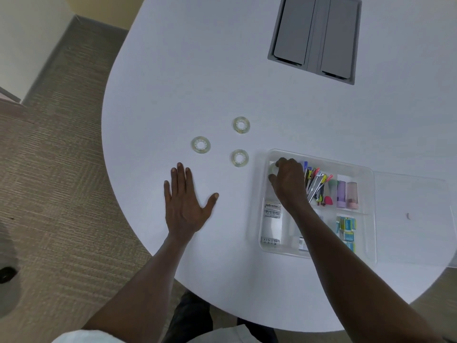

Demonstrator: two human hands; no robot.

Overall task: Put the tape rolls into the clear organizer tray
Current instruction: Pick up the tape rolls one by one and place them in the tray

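Note:
Three clear tape rolls lie flat on the white table: one farthest back (pixel 241 125), one to the left (pixel 200 144), one nearest the tray (pixel 239 158). The clear organizer tray (pixel 321 158) sits at the right. My right hand (pixel 288 183) reaches into its far-left compartment, fingers closed around another tape roll (pixel 272 169) that is mostly hidden by the fingers. My left hand (pixel 184 199) rests flat on the table with fingers spread, below and left of the loose rolls, holding nothing.
The tray also holds pens and clips (pixel 315 184), two small capped tubes (pixel 346 194), blue packets (pixel 346 229) and white boxes (pixel 272 224). A grey hatch (pixel 316 35) is set into the table at the back. A clear lid (pixel 415 206) lies right of the tray. Carpet floor lies left.

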